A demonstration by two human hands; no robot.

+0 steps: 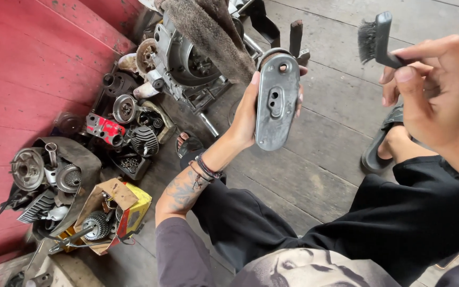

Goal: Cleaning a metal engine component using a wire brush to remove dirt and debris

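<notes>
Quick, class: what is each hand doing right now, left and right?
Left hand: closed on an oval grey metal cover, held upright.
Right hand: closed on a small black brush, bristles facing left.

You hold one grey metal cover [276,102] and one black brush [374,38]; one engine casing [187,58], one yellow box [129,208] lower left.

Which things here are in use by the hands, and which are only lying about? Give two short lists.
In use:
- grey metal cover, held up in the left hand
- black brush, held in the right hand

Lying about:
- engine block under a brown cloth
- red part
- finned cylinder
- cardboard box with a gear
- sandal on the plank floor
</notes>
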